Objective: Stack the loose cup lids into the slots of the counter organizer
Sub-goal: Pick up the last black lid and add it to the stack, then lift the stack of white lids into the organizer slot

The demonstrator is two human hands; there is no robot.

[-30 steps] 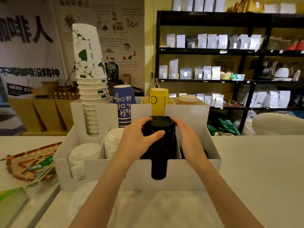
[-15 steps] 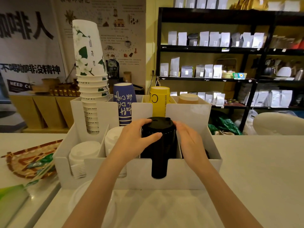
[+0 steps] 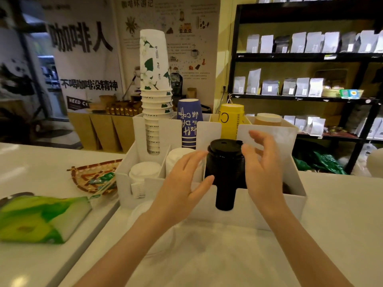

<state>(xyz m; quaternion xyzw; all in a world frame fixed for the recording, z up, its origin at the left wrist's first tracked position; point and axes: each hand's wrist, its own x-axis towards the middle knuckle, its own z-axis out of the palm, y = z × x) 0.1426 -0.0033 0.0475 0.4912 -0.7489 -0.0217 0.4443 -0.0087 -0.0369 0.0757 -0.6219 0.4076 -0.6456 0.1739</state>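
A tall stack of black cup lids (image 3: 224,160) stands in a front slot of the white counter organizer (image 3: 259,206). My left hand (image 3: 184,183) hovers just left of the stack with fingers spread, holding nothing. My right hand (image 3: 261,164) is just right of it, fingers apart and lifted off the lids. Two stacks of white lids (image 3: 145,172) fill the slots further left. More lids (image 3: 141,212) lie on the counter in front of the organizer, partly hidden by my left arm.
Paper cup stacks stand in the organizer's back row: white floral (image 3: 155,83), blue (image 3: 189,123), yellow (image 3: 232,121). A woven tray (image 3: 91,175) and a green packet (image 3: 39,218) lie at left. Black shelves (image 3: 306,56) with bags stand behind.
Both hands have let go of the black lid stack and opened, drawing slightly away from it. The camera view has shifted toward the left.
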